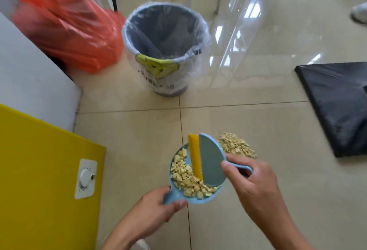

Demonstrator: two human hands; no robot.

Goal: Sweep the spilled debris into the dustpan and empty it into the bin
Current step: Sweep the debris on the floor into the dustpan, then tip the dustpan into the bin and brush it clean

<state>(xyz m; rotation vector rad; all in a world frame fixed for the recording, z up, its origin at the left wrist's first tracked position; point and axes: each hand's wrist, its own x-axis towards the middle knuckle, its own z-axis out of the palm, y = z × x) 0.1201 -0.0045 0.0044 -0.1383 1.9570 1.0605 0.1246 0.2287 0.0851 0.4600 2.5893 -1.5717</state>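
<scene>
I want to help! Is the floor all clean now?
No, a pile of pale yellow crumbs lies on the beige tile floor near the round blue plastic dustpan.

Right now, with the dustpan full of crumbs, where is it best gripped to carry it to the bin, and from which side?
Take the dustpan by its short handle, from the near side, as the left hand grips it now. The handle sticks out toward the person, clear of the crumbs, and holding there lets the open bowl stay level.
</scene>
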